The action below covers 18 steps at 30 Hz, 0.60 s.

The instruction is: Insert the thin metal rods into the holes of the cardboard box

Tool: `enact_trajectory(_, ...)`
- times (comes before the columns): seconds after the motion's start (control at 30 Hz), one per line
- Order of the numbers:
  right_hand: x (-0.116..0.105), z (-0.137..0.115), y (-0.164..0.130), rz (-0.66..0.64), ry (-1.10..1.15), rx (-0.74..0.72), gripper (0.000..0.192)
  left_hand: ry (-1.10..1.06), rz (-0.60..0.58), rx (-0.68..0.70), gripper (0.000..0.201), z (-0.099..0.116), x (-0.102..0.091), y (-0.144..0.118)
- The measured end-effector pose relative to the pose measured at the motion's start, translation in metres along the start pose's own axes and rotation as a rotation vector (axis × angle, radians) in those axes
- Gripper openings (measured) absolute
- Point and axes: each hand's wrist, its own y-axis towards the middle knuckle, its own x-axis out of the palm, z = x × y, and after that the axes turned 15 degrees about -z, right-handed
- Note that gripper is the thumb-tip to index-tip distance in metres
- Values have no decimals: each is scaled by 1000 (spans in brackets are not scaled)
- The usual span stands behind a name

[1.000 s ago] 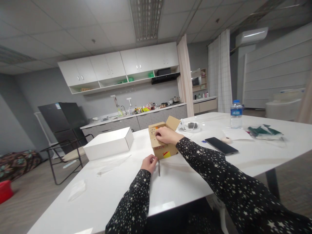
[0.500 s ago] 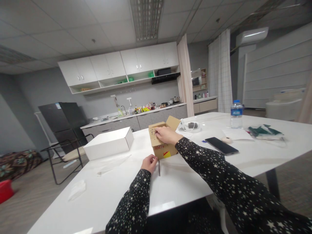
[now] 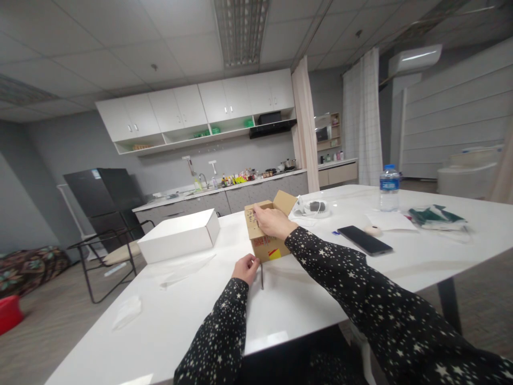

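- I see crumpled wrap (image 3: 127, 313) on the white table (image 3: 160, 337).
- The white box (image 3: 176, 236) sits farther back on the table.
- My left hand (image 3: 246, 268) is low by the brown box's near corner. Its fingers are bent in, but I can't tell if they grip anything.
- A thin dark stick (image 3: 262, 278) is just beside that hand.
- The brown box (image 3: 262, 252) is on the table, with one flap (image 3: 285, 202) up at the back.
- My right hand (image 3: 272, 220) is over the box's spotty top, fingers bent. I can't tell if it's gripping something.
- The phone (image 3: 364, 240) lies flat.
- The bottle (image 3: 389, 188) stands up.
- A green pack (image 3: 435, 215) lies near it.
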Motion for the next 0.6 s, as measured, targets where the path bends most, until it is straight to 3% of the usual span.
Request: enact_trajectory(0.6, -10, -9, -2, -59, -32, 23, 37, 5, -17, -10, 27, 2, -1, -1)
